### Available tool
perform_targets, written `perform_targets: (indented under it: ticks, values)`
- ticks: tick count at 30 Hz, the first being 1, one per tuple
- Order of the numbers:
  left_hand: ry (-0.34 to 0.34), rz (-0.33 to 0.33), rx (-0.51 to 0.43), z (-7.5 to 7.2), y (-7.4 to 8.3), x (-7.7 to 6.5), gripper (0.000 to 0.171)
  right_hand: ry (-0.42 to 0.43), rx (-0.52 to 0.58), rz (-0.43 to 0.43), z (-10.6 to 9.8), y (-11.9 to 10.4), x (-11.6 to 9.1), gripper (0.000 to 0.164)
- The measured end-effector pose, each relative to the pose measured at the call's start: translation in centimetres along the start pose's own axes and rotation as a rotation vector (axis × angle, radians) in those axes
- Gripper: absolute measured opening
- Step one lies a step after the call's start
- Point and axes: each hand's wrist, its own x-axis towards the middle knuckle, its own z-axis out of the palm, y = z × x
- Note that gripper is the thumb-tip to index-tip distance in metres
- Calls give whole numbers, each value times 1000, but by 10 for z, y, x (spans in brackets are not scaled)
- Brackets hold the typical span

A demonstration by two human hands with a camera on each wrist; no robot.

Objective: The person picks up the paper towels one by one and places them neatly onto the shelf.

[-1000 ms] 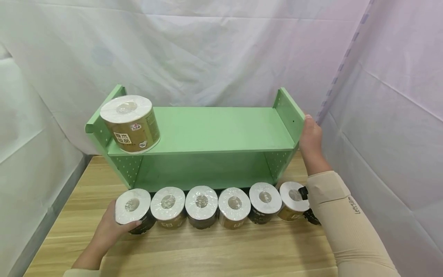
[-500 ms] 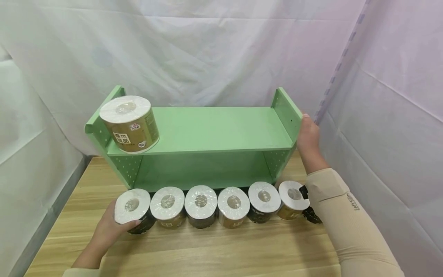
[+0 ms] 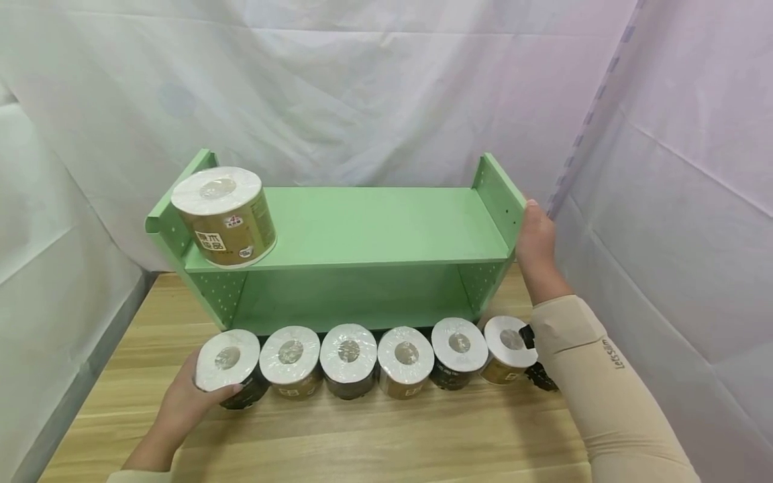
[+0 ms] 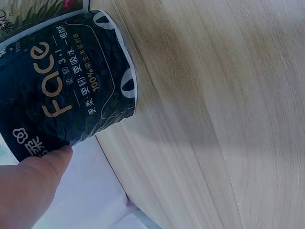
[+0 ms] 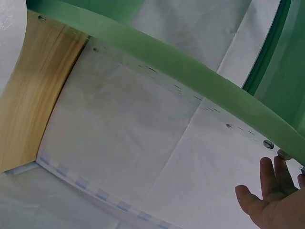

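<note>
My left hand (image 3: 184,399) grips the leftmost toilet paper roll (image 3: 228,361) of the front row. Its thumb lies on the dark wrapper, which reads "Face" in the left wrist view; the other fingers are hidden behind the roll. At the outer face of the right side panel (image 3: 502,208) of a green two-tier shelf (image 3: 374,225) is my right hand (image 3: 536,245). In the right wrist view its fingertips touch a small round screw head (image 5: 283,153), beside another screw (image 5: 268,144). The thumb stands apart from the fingers there. Two dark dots show on the panel's inner face.
A brown-wrapped toilet paper roll (image 3: 226,225) stands at the upper shelf's left end. Several more rolls, including one dark-wrapped roll (image 3: 348,365), line the shelf's front on the wooden table (image 3: 338,443). White cloth walls (image 3: 362,87) surround the back and sides.
A second dark dot now shows on the right panel's inner face, near the right hand. The view has shifted slightly; the left hand and the rolls stay in place.
</note>
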Motion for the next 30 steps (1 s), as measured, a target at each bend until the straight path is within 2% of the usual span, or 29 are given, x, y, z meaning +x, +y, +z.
perform_targets:
  ticks: [8, 16, 24, 30]
  values:
    - [-9, -21, 1, -1, 0, 1, 94, -5, -13, -7, -1, 0, 0, 63]
    - [6, -17, 14, -1, -1, 0, 95, 12, -13, -10, 0, -1, 0, 62]
    - [-1, -31, 15, -1, -1, -1, 95, 6, -25, 1, 0, -1, 0, 65]
    - [-7, -48, 26, -2, -1, -2, 94, 6, -14, -4, 0, -1, 0, 61]
